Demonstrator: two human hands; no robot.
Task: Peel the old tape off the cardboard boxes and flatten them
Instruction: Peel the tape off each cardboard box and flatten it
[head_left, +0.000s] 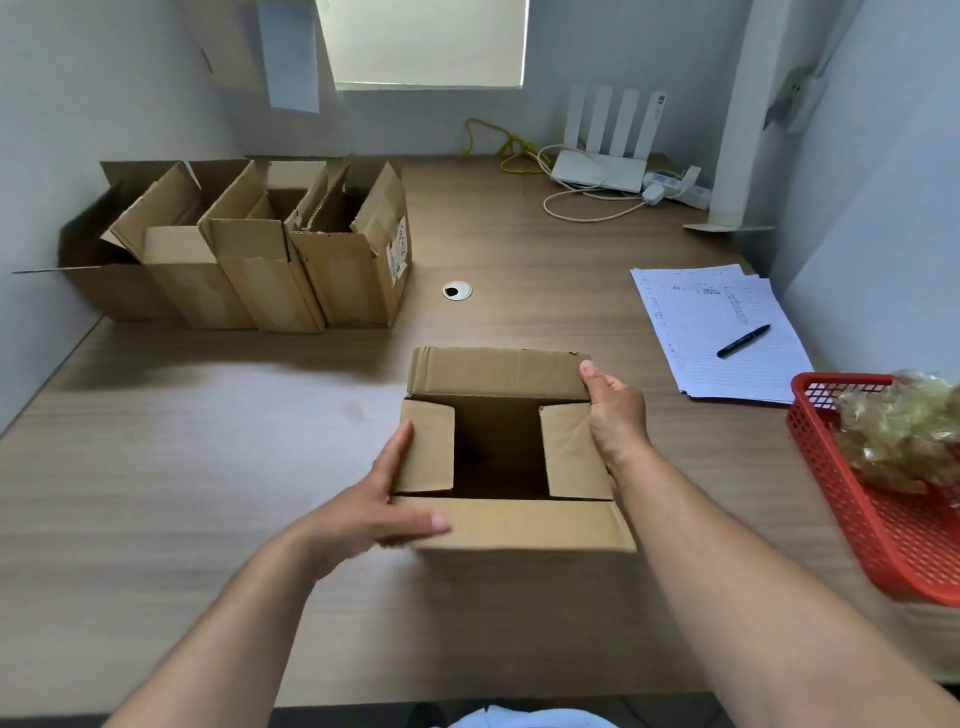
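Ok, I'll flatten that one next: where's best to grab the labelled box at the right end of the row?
Take the labelled box by the top rim of its right wall, coming from the right. That side is free, while its left side stands against the neighbouring box, and the open flaps let fingers hook inside.

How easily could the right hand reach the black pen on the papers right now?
Probably yes, once it lets go: the right hand grips the open box, and the pen lies on the papers to its right, with only bare desk between.
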